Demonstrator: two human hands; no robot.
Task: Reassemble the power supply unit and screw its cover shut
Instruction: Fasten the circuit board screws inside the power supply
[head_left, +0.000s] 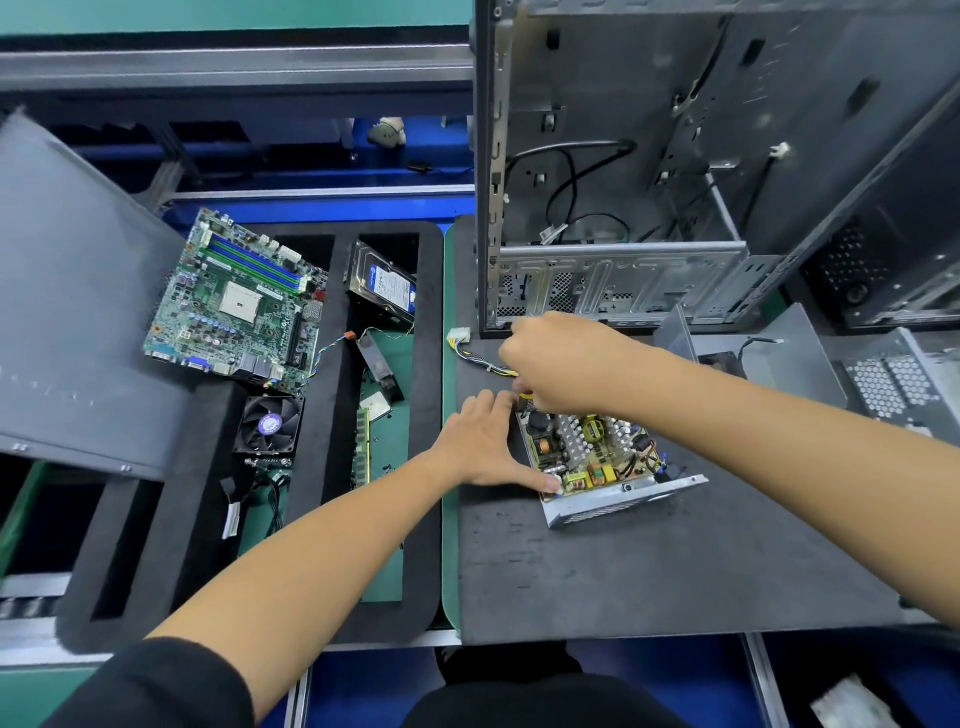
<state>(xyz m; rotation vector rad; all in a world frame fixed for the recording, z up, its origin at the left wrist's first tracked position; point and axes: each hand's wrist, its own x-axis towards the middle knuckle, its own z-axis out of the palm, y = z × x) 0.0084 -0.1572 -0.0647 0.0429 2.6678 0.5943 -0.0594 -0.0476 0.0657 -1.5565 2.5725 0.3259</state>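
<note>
Left hand (480, 441) presses flat on the power supply (597, 457); right hand (558, 364) grips its cables (480, 361).

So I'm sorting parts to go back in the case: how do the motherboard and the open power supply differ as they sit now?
The motherboard lies untouched on the black foam tray; the power supply sits on the dark mat with both hands on it. The motherboard is a bare, larger board; the power supply's smaller board sits in a metal housing. Both show exposed circuitry.

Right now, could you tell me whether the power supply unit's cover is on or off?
Off: the power supply unit lies open on top, circuit board, coils and heatsinks exposed.
</note>
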